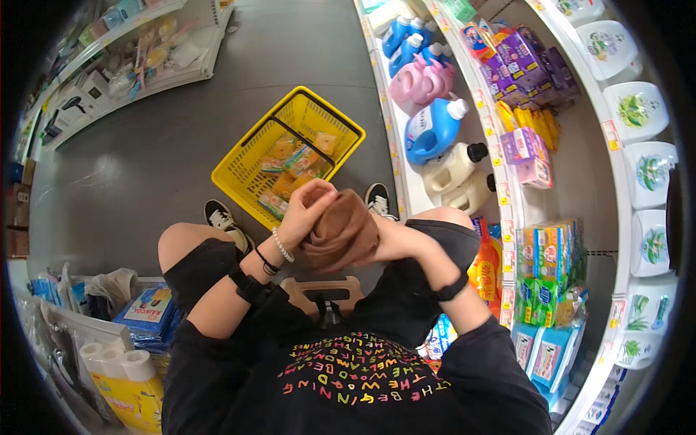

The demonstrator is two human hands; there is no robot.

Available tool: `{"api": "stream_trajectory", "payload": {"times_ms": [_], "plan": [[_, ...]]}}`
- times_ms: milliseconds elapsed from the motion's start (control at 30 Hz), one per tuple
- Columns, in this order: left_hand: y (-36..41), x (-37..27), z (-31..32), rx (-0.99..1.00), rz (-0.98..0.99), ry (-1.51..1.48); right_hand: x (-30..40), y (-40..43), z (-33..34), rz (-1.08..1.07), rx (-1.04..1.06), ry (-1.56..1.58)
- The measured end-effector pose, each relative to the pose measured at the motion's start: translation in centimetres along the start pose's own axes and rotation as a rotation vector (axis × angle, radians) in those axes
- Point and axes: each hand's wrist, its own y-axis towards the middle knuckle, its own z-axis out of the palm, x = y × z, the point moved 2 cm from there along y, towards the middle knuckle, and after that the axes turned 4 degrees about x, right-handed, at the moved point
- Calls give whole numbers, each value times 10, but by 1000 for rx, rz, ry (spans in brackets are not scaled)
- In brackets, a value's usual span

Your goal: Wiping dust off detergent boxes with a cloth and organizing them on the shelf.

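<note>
A bunched brown cloth [343, 231] is held up between both hands, just above the near edge of a yellow plastic shopping basket [231, 173]. My left hand [305, 213] pinches the cloth's upper left side, thumb against curled fingers. Around the cloth's right side lies my right hand [387, 239]; its fingers are mostly hidden behind the fabric. Inside the basket lie several yellow-orange wrapped packs [300, 161], which look like soap bars. The basket's black handle [296, 133] crosses over them. It rests on the grey floor beyond my shoes.
To the right, a white shelf holds a blue detergent bottle [432, 130], pink bottles [416, 84] and cream bottles [448, 171]. A wooden-coloured stool [348, 288] is beneath me. Packaged raincoats [149, 310] and paper rolls [122, 380] stand at lower left. Another shelf [185, 70] is upper left.
</note>
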Motion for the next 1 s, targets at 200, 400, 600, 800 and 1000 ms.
{"api": "stream_trajectory", "payload": {"times_ms": [200, 400, 600, 800, 1000], "plan": [[6, 33, -50, -369, -155, 31, -69, 51, 24, 201, -140, 496], [21, 53, -83, -385, -472, 648, -71, 57, 10, 242, -284, -166], [108, 68, -102, 8, -385, 1433, -48, 42, 25, 287, 85, -274], [221, 109, -117, -97, -400, 1777, -35, 24, 30, 115, -23, -275], [248, 157, -93, -167, -681, 1747, -49, 14, 24, 174, -42, -297]]}}
